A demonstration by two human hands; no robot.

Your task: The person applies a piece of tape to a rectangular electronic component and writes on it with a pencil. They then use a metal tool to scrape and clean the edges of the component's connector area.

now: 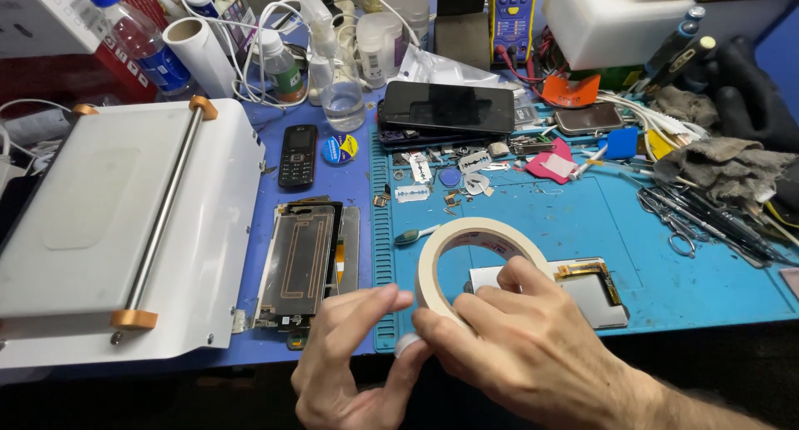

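Note:
A cream roll of masking tape (466, 234) stands on edge near the front of the blue work mat (599, 222). My right hand (516, 347) grips the roll's lower rim. My left hand (354, 355) pinches the tape's loose end at the bottom of the roll, thumb and fingers meeting my right fingertips. Behind the roll lies a silver phone panel (595, 293) with an orange flex cable. To the left, an opened phone back with a copper coil (304, 263) rests on the table.
A white machine with a steel roller bar (116, 222) fills the left. A small black keypad phone (297, 155), a dark phone (449, 107), razor blades (412, 193), tweezers and scissors (707, 222), bottles and a yellow multimeter (512, 14) crowd the back.

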